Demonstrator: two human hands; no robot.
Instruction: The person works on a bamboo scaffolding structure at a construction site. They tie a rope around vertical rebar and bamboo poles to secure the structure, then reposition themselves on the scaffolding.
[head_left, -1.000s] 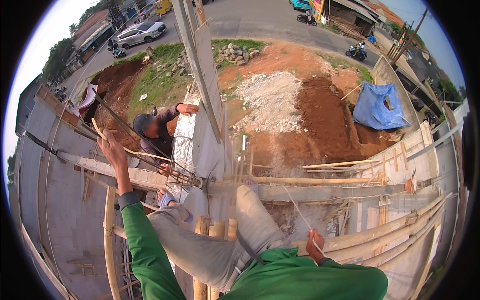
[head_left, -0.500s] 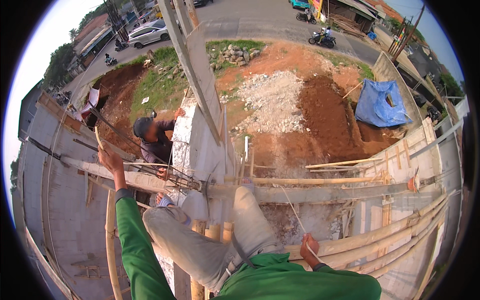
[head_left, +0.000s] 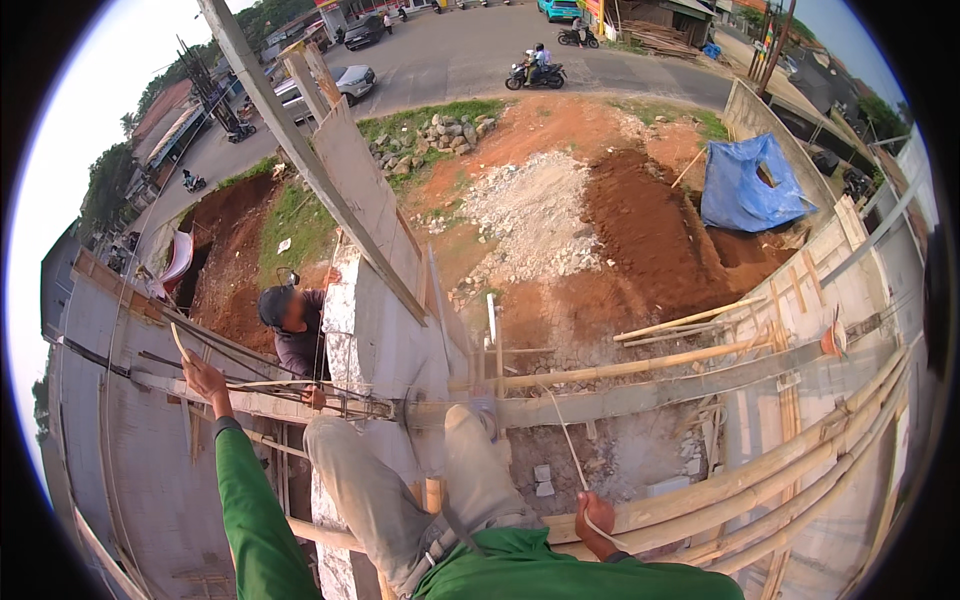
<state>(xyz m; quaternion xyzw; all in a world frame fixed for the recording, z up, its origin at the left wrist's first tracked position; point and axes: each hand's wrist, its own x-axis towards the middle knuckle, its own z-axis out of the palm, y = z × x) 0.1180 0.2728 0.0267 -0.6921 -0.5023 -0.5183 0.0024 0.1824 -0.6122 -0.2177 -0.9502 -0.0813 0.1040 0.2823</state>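
Note:
My left hand (head_left: 206, 380) reaches out over the wall at the left, closed on a thin pale strip (head_left: 180, 343) that sticks up from the fingers. Close by it, steel bars (head_left: 270, 383) run along a narrow concrete beam. My right hand (head_left: 597, 520) is closed around a pale cord (head_left: 567, 432), which rises from the fist toward the long beam (head_left: 650, 392); a loop of it hangs over the fingers. That fist is beside the bamboo poles (head_left: 720, 490) at the right. My legs straddle the wall top.
A co-worker (head_left: 292, 315) in a dark cap stands below, beyond the concrete column (head_left: 345, 310), a hand on it. A slanting timber (head_left: 310, 160) crosses ahead. Far below lie rubble (head_left: 540, 215), red soil and a blue tarp (head_left: 755, 185); a motorcycle (head_left: 537, 70) is on the road.
The view has shifted a little. Both hands appear lower and further left, still closed on the strip and cord. The co-worker's head has turned slightly. The motorcycle has moved left along the road.

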